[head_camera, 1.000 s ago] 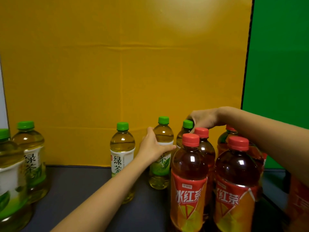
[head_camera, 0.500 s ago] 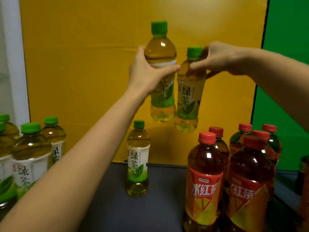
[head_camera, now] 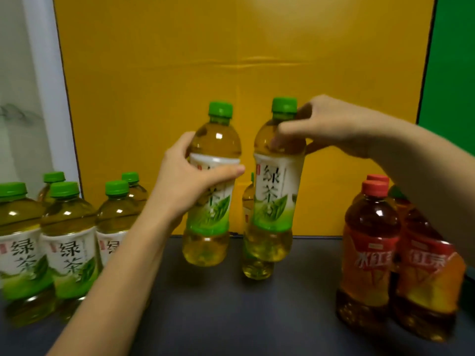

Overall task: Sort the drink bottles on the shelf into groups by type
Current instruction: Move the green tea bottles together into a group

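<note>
Since half a second ago, both bottles have come down from high against the yellow backboard (head_camera: 231, 60) to low near the dark shelf (head_camera: 231, 317), side by side, not touching. My left hand (head_camera: 190, 181) wraps the label of the left green tea bottle (head_camera: 208, 222), thumb across its front, while my right hand (head_camera: 331, 127) pinches the right green tea bottle (head_camera: 275, 191) at its shoulder from above (it tilts slightly). A lone green tea bottle (head_camera: 257, 268) stands half hidden behind that one, the green tea group (head_camera: 66, 242) stands far left, and my right forearm crosses over the red tea bottles (head_camera: 370, 240) at right.
</note>
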{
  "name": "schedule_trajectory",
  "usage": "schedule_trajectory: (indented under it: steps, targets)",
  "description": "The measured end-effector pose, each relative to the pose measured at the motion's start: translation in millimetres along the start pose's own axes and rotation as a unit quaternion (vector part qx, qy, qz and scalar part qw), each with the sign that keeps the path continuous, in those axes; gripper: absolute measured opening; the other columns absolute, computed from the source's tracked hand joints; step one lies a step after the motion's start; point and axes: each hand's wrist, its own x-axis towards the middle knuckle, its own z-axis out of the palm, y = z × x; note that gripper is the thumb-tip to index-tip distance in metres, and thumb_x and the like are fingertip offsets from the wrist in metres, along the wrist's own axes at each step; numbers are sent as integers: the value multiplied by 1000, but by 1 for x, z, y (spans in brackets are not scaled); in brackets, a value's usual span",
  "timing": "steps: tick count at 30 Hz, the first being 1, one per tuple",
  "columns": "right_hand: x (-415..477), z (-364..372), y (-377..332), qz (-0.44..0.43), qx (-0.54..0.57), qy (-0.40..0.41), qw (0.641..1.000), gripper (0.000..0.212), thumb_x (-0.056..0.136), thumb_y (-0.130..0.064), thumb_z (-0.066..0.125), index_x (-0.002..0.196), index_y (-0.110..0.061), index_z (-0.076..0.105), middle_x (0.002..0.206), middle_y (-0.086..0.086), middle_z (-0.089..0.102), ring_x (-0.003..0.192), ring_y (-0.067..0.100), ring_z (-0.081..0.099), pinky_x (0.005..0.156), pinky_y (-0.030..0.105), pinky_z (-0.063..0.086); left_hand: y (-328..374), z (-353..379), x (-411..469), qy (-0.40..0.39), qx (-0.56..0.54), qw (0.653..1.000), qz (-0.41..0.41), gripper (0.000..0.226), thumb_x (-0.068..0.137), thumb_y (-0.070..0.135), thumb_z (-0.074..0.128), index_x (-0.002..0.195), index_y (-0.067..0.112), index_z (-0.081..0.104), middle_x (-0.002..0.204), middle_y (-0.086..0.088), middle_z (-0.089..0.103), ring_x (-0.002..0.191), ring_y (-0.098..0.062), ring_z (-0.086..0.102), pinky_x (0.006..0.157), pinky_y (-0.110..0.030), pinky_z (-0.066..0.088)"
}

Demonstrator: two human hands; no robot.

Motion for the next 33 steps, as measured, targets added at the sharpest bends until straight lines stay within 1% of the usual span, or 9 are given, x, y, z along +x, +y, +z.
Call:
schedule_trajectory:
  steps: [4, 6, 10, 14, 17, 20, 23, 28, 33]
  targets:
    - [-13, 41, 13, 16, 13, -33, 999, 9, 70, -23, 72, 72, -16, 66, 75, 0, 67, 72, 10, 61, 66, 24, 49, -37, -10, -25, 2, -10, 999, -41, 63, 47, 22, 84, 105, 15, 60, 92, 7, 70, 79, 0, 66, 68, -15, 53]
    - [-16, 57, 21, 28, 22, -43, 998, 15, 68, -22, 74, 80, -15, 68, 83, 3, 71, 78, 13, 63, 69, 26, 51, -53, -12, -35, -9, -10, 998, -62, 66, 47, 21, 86, 107, 17, 60, 95, 6, 70, 84, -3, 67, 73, -20, 54]
    - [-19, 84, 35, 47, 32, -51, 997, 33, 64, -23, 78, 95, -19, 66, 98, 4, 71, 94, 18, 65, 83, 34, 53, -76, -15, -53, -35, -40, 995, -87, 66, 46, 22, 86, 107, 21, 60, 98, 4, 72, 90, -10, 69, 79, -32, 56]
    - [-17, 98, 45, 74, 47, -45, 995, 63, 52, -38, 80, 108, -18, 60, 108, 7, 67, 101, 22, 63, 88, 41, 52, -89, -18, -59, -20, -53, 994, -96, 69, 46, 30, 91, 107, 24, 59, 99, 5, 71, 94, -11, 68, 85, -39, 55]
    - [-20, 106, 49, 71, 108, -57, 990, 55, 68, -23, 77, 118, -18, 54, 112, 6, 67, 107, 21, 62, 95, 38, 49, -97, -18, -65, -27, -58, 991, -121, 77, 46, 44, 83, 114, 26, 53, 107, 5, 69, 100, -11, 66, 89, -43, 53]
    - [-41, 124, 57, 48, 174, -14, 984, 55, 79, -12, 69, 128, -23, 45, 117, -7, 62, 109, 10, 59, 92, 24, 49, -103, -15, -81, -45, 15, 990, -136, 92, 52, 42, 84, 129, 28, 35, 125, 10, 56, 115, -8, 54, 96, -34, 48]
    - [-75, 151, 75, 32, 155, 33, 987, 76, 70, -21, 78, 123, -48, 32, 117, -32, 51, 112, -9, 51, 92, 17, 47, -108, -12, -105, -23, 126, 986, -104, 91, 67, 27, 79, 138, 21, 22, 133, 4, 45, 121, -10, 45, 94, -23, 39]
    - [-95, 189, 96, 50, 44, 89, 994, 59, 74, -31, 74, 107, -56, 31, 116, -28, 50, 115, 1, 53, 99, 37, 48, -115, -8, -109, -3, 197, 978, -73, 80, 75, 25, 73, 138, 13, 26, 132, -2, 46, 121, -13, 45, 92, -24, 38]
    - [-75, 205, 100, 42, 11, 96, 994, 53, 81, -31, 68, 124, -34, 38, 125, -17, 56, 120, 7, 52, 101, 40, 44, -124, -11, -93, 12, 214, 971, -110, 69, 77, 20, 72, 132, 9, 32, 129, -8, 48, 122, -19, 46, 90, -24, 37]
